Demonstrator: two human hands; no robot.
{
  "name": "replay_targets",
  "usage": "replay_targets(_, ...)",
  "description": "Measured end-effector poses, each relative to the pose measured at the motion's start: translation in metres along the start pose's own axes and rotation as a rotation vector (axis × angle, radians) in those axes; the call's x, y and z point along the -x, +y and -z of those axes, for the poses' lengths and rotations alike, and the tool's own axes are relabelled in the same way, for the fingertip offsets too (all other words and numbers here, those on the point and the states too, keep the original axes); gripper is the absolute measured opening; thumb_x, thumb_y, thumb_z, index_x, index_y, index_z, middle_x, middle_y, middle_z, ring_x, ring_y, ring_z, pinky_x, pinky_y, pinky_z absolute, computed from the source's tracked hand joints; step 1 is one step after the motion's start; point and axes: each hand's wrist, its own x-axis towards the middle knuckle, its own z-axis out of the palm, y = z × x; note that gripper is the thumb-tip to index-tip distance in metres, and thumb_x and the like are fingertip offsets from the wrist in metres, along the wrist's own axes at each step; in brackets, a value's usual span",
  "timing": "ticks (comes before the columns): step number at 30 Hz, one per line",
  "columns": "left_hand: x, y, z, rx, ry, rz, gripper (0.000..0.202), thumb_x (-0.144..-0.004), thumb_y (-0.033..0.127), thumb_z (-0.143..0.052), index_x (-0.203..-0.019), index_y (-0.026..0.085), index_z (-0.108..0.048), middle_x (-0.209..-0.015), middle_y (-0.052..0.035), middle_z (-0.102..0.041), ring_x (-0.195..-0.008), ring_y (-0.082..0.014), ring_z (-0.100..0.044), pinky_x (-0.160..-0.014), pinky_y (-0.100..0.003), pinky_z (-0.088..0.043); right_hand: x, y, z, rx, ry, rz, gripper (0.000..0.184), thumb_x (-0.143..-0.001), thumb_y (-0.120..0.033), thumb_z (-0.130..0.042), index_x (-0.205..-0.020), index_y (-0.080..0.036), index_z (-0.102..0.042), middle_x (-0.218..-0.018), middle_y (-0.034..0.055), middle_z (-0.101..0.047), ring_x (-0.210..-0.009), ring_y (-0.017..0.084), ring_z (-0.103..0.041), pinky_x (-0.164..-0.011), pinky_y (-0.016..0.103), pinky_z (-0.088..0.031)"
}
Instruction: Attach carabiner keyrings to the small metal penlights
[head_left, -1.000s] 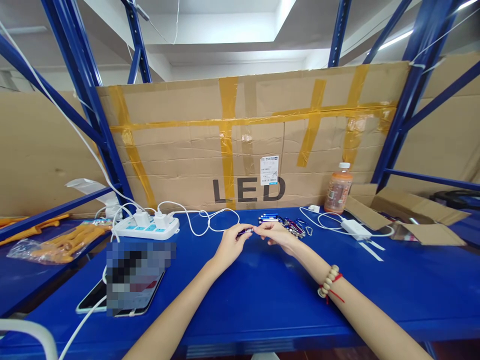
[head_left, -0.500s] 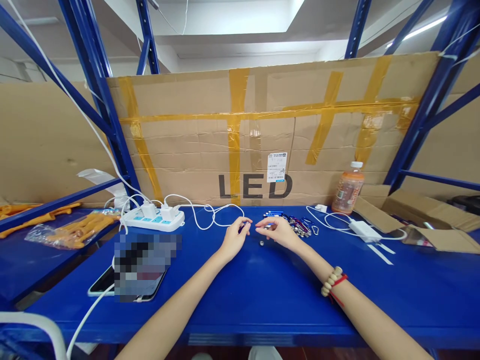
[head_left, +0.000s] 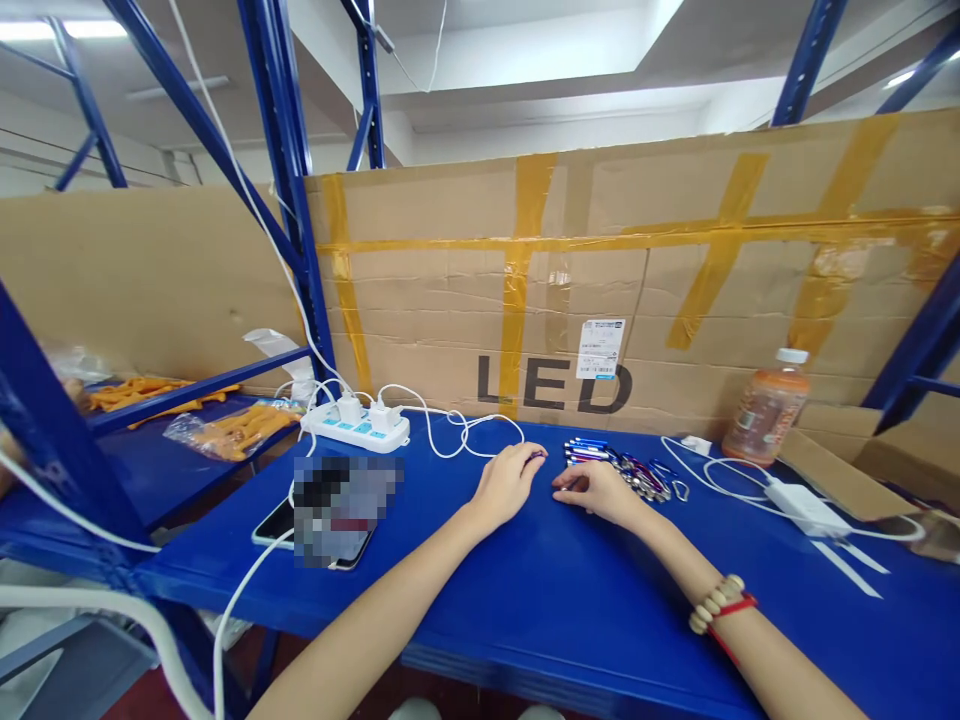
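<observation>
My left hand (head_left: 506,476) is closed above the blue tabletop, with a small dark purple piece just showing at its fingertips; the fingers hide most of it. To its right, my right hand (head_left: 596,490) pinches with thumb and forefinger at the table surface. A tiny pale, shiny bit shows between those fingertips, where a small round metal piece lay. The two hands are apart. Behind my right hand lies a pile of small blue, purple and silver metal tubes with carabiner clips (head_left: 630,470), partly covered by that hand.
At left are a white power strip (head_left: 352,432) with plugs and cables and a partly blurred phone (head_left: 274,522). An orange drink bottle (head_left: 768,410), a white adapter (head_left: 806,508) and an open carton (head_left: 832,475) are at right. A large cardboard sheet (head_left: 435,300) stands behind.
The view has turned left. My right hand has lowered its fingertips to the small round metal piece on the table, which no longer shows separately. My left hand has turned its back more upward.
</observation>
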Motion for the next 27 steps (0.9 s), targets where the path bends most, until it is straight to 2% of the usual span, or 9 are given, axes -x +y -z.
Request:
replay_targets(4, 0.004, 0.001, 0.001, -0.215, -0.048, -0.117, 0.025, -0.087, 0.029, -0.033, -0.098, 0.021, -0.054, -0.095, -0.0038, -0.061, -0.088, -0.0171, -0.053, -0.080, -0.030, -0.040, 0.000, 0.000, -0.001, 0.076, 0.050, 0.039, 0.017, -0.065, -0.026, -0.056, -0.075, -0.018, -0.068, -0.069, 0.0050, -0.067, -0.056, 0.017, -0.058, -0.047, 0.027, -0.045)
replay_targets(8, 0.006, 0.002, -0.003, -0.258, -0.051, -0.128, 0.025, -0.087, 0.031, -0.031, -0.098, 0.020, -0.051, -0.094, -0.0039, -0.061, -0.086, -0.0170, -0.055, -0.079, -0.030, -0.040, 0.001, -0.004, -0.001, 0.162, 0.070, 0.071, 0.022, -0.065, -0.016, -0.051, -0.079, -0.018, -0.067, -0.077, 0.0052, -0.067, -0.065, 0.018, -0.060, -0.062, 0.030, -0.048)
replay_targets(11, 0.007, 0.003, -0.004, -0.260, -0.075, -0.135, 0.024, -0.087, 0.032, -0.032, -0.096, 0.020, -0.050, -0.093, -0.0033, -0.061, -0.084, -0.0167, -0.056, -0.077, -0.029, -0.041, 0.002, -0.006, -0.002, 0.207, 0.055, 0.089, 0.023, -0.066, -0.014, -0.049, -0.081, -0.018, -0.067, -0.079, 0.0055, -0.067, -0.068, 0.017, -0.060, -0.067, 0.030, -0.046)
replay_targets(19, 0.008, 0.004, -0.006, -0.265, -0.114, -0.124, 0.021, -0.085, 0.035, -0.035, -0.095, 0.021, -0.048, -0.084, -0.0025, -0.060, -0.079, -0.0170, -0.056, -0.071, -0.027, -0.041, 0.003, -0.008, -0.005, 0.284, 0.062, 0.047, 0.019, -0.072, -0.031, -0.053, -0.078, -0.019, -0.065, -0.073, 0.0045, -0.065, -0.064, 0.016, -0.058, -0.060, 0.026, -0.043)
replay_targets(22, 0.008, 0.002, -0.007, -0.273, -0.108, -0.137, 0.021, -0.086, 0.034, -0.034, -0.095, 0.021, -0.048, -0.086, -0.0029, -0.060, -0.080, -0.0173, -0.057, -0.071, -0.028, -0.041, 0.003, -0.007, -0.006, 0.294, 0.121, 0.023, 0.020, -0.070, -0.036, -0.056, -0.074, -0.018, -0.063, -0.075, 0.0048, -0.063, -0.062, 0.016, -0.057, -0.058, 0.026, -0.042)
replay_targets(24, 0.008, 0.000, -0.008, -0.278, -0.106, -0.129, 0.023, -0.086, 0.035, -0.033, -0.095, 0.021, -0.049, -0.086, -0.0033, -0.060, -0.081, -0.0175, -0.057, -0.072, -0.028, -0.041, 0.003, -0.006, -0.006, 0.245, 0.176, 0.012, 0.019, -0.069, -0.037, -0.057, -0.073, -0.018, -0.058, -0.072, 0.0037, -0.062, -0.059, 0.015, -0.056, -0.055, 0.026, -0.042)
replay_targets(27, 0.008, -0.002, -0.009, -0.279, -0.115, -0.100, 0.026, -0.087, 0.035, -0.029, -0.097, 0.021, -0.049, -0.085, -0.0039, -0.061, -0.081, -0.0179, -0.058, -0.070, -0.028, -0.042, 0.001, -0.006, -0.007, 0.045, 0.204, -0.005, 0.020, -0.070, -0.038, -0.057, -0.073, -0.018, -0.051, -0.059, -0.0001, -0.059, -0.051, 0.014, -0.056, -0.049, 0.025, -0.043)
